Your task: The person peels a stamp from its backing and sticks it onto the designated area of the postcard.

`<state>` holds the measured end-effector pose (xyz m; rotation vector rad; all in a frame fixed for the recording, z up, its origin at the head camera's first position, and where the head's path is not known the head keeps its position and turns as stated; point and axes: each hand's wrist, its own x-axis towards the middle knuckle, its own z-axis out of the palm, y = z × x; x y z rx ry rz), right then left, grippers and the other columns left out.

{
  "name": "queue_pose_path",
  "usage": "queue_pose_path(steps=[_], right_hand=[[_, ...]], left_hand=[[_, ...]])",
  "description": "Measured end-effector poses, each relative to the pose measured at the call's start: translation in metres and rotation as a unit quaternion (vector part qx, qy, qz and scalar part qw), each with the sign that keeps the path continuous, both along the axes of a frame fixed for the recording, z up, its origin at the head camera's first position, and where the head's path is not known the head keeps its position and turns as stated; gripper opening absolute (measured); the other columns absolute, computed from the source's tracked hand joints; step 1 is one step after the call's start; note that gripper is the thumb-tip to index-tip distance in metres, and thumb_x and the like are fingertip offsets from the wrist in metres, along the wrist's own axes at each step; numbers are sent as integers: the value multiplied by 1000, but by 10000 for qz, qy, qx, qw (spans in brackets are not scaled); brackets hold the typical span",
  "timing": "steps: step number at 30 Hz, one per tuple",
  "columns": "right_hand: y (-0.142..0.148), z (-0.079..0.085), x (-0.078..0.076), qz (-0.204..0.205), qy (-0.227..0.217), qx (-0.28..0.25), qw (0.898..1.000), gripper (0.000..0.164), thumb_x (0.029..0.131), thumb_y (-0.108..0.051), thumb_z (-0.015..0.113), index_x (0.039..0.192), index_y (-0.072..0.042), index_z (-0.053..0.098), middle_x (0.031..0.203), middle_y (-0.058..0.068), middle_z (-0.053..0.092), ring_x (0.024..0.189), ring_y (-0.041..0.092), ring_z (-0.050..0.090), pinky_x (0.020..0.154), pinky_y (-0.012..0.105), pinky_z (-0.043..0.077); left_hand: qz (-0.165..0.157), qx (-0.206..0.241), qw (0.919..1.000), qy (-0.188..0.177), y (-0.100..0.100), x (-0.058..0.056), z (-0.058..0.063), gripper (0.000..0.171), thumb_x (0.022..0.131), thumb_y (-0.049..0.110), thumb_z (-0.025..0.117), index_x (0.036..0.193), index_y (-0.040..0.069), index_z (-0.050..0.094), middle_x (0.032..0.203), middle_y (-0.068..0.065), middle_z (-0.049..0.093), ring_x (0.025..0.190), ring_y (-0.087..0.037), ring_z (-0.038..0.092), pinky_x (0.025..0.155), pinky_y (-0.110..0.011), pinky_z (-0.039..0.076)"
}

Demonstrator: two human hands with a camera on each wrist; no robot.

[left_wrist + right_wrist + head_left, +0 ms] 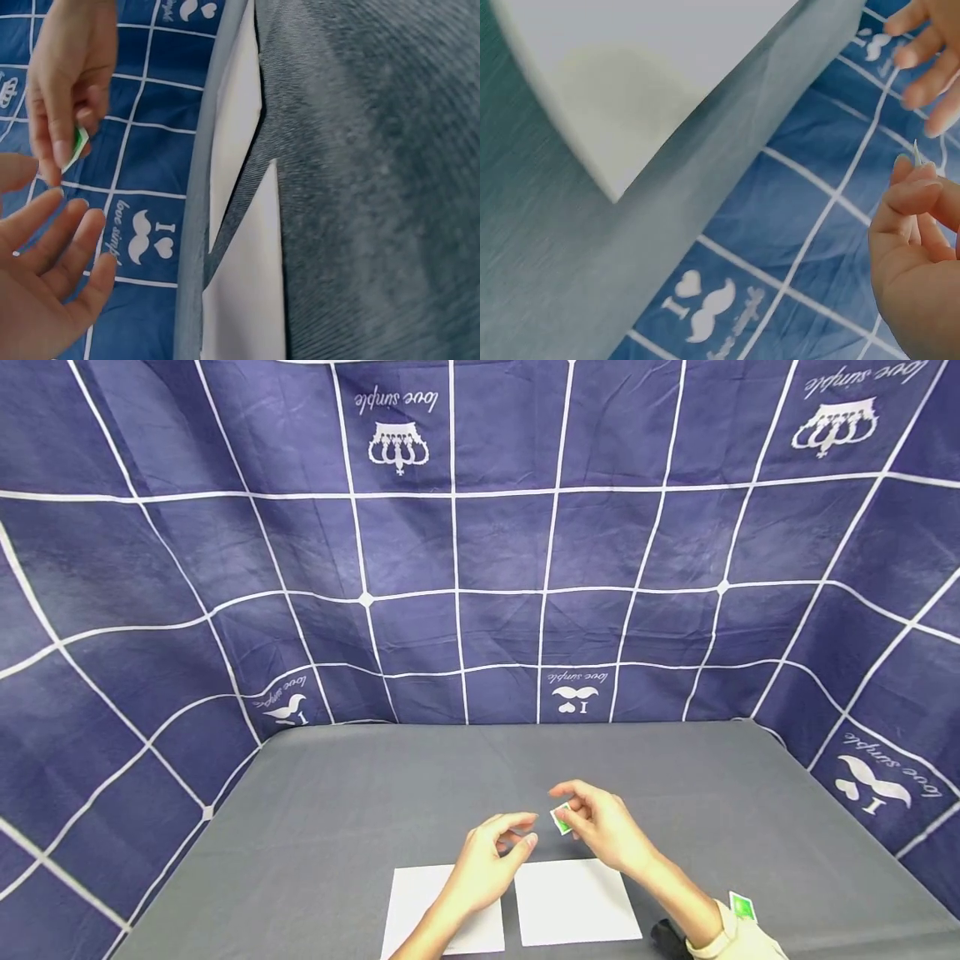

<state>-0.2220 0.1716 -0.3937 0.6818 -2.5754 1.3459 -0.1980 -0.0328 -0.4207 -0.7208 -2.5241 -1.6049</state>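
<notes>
My right hand (606, 833) pinches a small green card with a white border (562, 819) between thumb and fingers. The card appears nearly edge-on in the right wrist view and partly covered by the fingers in the left wrist view. Just left of it, my left hand (483, 867) is raised with relaxed, spread fingers (79, 255) and nothing in its grasp. Its fingertips point toward the card, a small gap apart. Below the hands lie two blank white sheets, a left sheet (408, 906) partly covered by the left forearm and a right sheet (576, 903).
A second green card with a white border (742, 906) lies at the right, beside the sleeve (731, 939). A black object (667, 938) sits partly under the right forearm. The grey tabletop (360, 793) is bordered by blue gridded cloth (495, 543).
</notes>
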Motion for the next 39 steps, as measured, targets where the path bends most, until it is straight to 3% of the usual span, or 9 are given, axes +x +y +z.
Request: queue_pose_path(steps=[7,11,16,22,25,29,33,37,39], right_hand=[[-13,1,7,478,245,109,9985,22,88,-1,65,110,-2,62,74,-4,58,57,14,59,50,23,47],[-17,2,8,643,202,228,9975,23,88,-3,66,111,-2,62,73,-6,61,59,8,57,50,22,47],[-23,4,10,866,394,222,9952,22,88,-4,67,109,-4,62,70,-7,62,57,1,53,49,21,45],[-28,5,9,727,366,212,9965,22,87,-7,70,108,-5,63,70,-7,61,55,1,51,48,21,43],[-30,6,7,488,33,47,9988,22,87,-10,69,107,-5,64,71,-7,60,55,2,49,49,21,41],[-34,6,5,269,-588,-611,9960,21,90,-12,66,108,-2,64,74,-2,61,60,8,51,53,21,41],[-38,7,4,312,-1064,-1562,9815,23,94,-9,60,112,5,62,75,1,60,63,9,51,56,21,41],[-42,7,4,317,-1499,-2314,9607,27,94,-8,59,115,9,58,71,1,56,60,7,47,54,19,38],[-45,6,4,110,-1437,-2422,9595,25,93,-8,61,112,8,59,72,0,58,61,8,49,56,19,40]], left_hand=[[219,51,9997,-60,1,-1,-3,34,97,29,56,118,4,64,114,-9,64,94,-21,63,77,-36,51],[239,145,9996,-34,0,-2,-2,28,96,26,57,113,5,68,109,-8,66,91,-22,64,72,-28,52],[223,213,9995,59,-2,-3,-2,21,95,20,59,104,5,70,102,-5,67,87,-21,65,73,-29,53],[397,349,9985,164,-5,-5,-1,14,94,16,61,97,7,71,96,-4,68,86,-19,65,73,-28,52],[464,591,9971,-78,-6,-5,0,17,95,16,59,99,3,70,95,-9,68,84,-20,65,74,-31,53],[519,1209,9878,-835,-7,-4,4,22,97,17,57,106,-1,67,97,-15,68,84,-20,65,77,-38,51],[416,1744,9725,-1489,-9,-4,10,27,96,20,58,108,-2,66,101,-16,67,86,-19,64,80,-38,49],[226,1941,9659,-1697,-12,-6,14,29,96,21,59,108,-4,65,101,-16,67,85,-17,63,79,-35,48],[161,1985,9650,-1706,-13,-7,15,29,96,21,59,108,-6,65,101,-16,67,85,-17,63,80,-36,49]])
